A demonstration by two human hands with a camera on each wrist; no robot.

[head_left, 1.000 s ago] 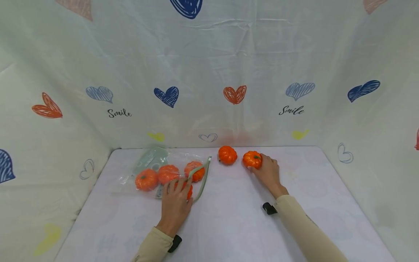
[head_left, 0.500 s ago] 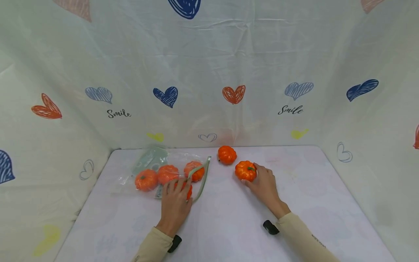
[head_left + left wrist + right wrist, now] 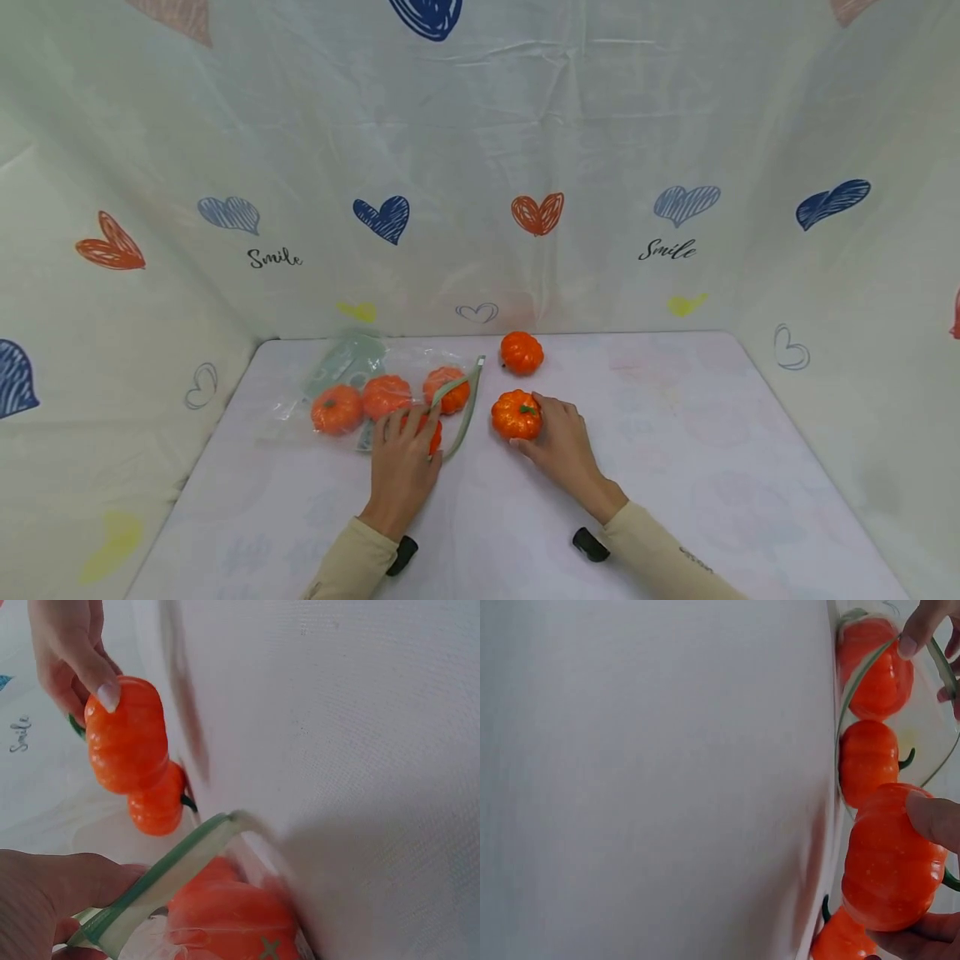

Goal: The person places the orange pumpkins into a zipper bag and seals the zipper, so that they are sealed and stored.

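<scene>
My right hand (image 3: 566, 446) grips a small orange pumpkin (image 3: 516, 415) with a green stem. In the left wrist view this pumpkin (image 3: 127, 742) hangs a little above the table, thumb on one side. My left hand (image 3: 403, 467) pinches the green-edged mouth of a clear plastic zip bag (image 3: 467, 421) and keeps it standing open. Several pumpkins lie in the bag, among them a left one (image 3: 336, 410) and one near the mouth (image 3: 447, 392); my left fingers partly cover another. The held pumpkin is just right of the bag's mouth, apart from it.
One more loose pumpkin (image 3: 522, 353) stands near the back edge of the white table (image 3: 720, 417). A green printed patch (image 3: 348, 362) shows on the bag's far part. White cloth with printed hearts (image 3: 381, 220) rises behind and at both sides.
My right hand has carried the pumpkin from the back right, leftward and nearer to me, toward the bag. The left hand and the bag have stayed in place.
</scene>
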